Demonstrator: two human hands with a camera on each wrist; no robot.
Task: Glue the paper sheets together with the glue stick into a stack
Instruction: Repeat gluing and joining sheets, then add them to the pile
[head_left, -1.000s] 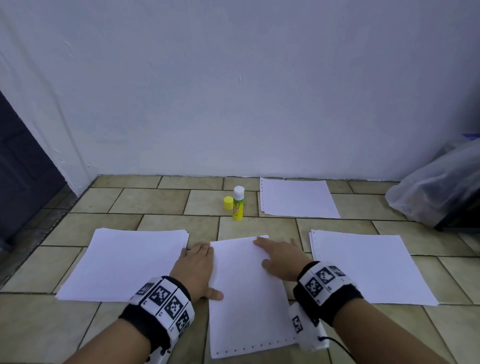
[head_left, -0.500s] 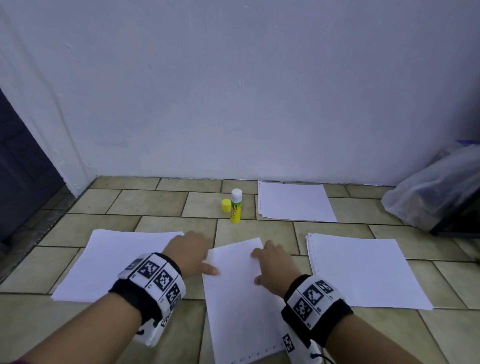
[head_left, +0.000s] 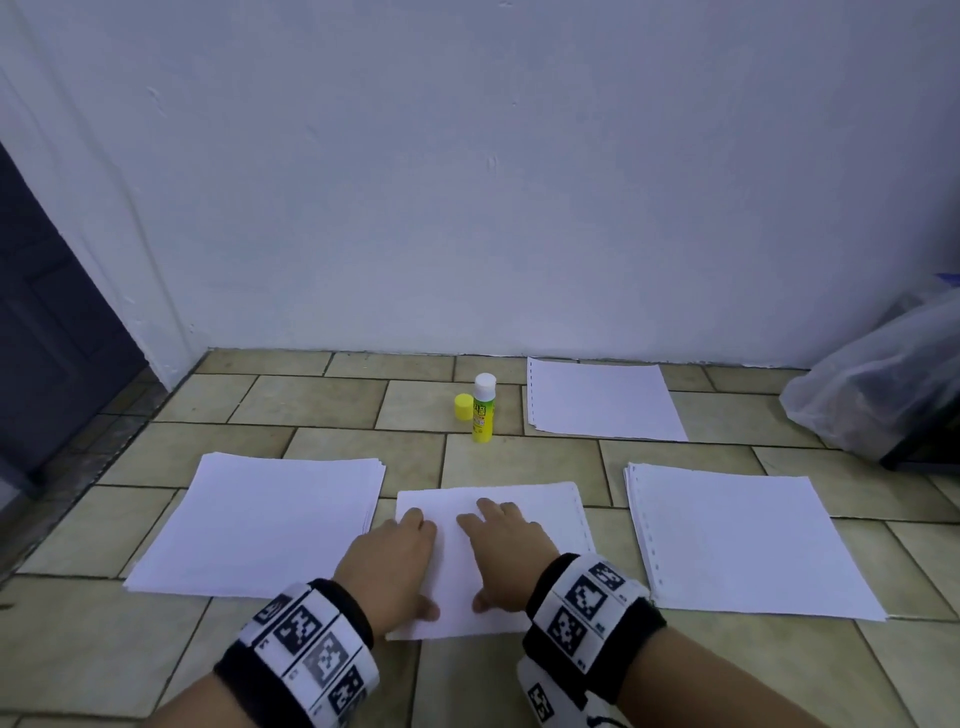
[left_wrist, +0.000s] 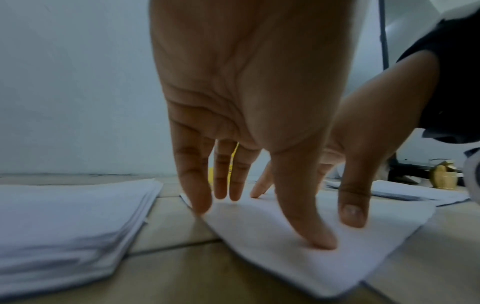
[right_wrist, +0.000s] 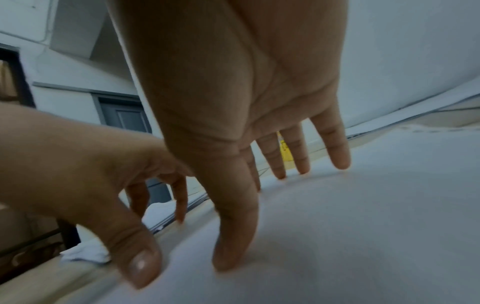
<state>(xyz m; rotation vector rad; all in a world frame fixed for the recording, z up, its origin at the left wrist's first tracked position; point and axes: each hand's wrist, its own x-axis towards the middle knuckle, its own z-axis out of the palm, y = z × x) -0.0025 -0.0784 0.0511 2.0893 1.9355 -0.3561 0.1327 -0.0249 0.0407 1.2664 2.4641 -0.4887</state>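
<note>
Your left hand (head_left: 395, 561) and right hand (head_left: 506, 551) both lie flat with straight fingers on the middle sheet (head_left: 545, 514), fingertips and thumbs pressing it to the tiled floor (head_left: 322, 400) and gripping nothing. That sheet sits between the left paper stack (head_left: 260, 519) and the right paper stack (head_left: 737, 535), apart from both. The glue stick (head_left: 483, 410) stands upright beyond it, its yellow cap (head_left: 463, 406) just beside it and 1 more paper pile (head_left: 602, 400) near the wall (head_left: 467, 182).

Centre sheet (head_left: 519, 506): white, flat on your floor, between two paper stacks
Glue stick (head_left: 483, 408): yellow, upright, uncapped, near the wall
Cap (head_left: 463, 406): beside it
</note>
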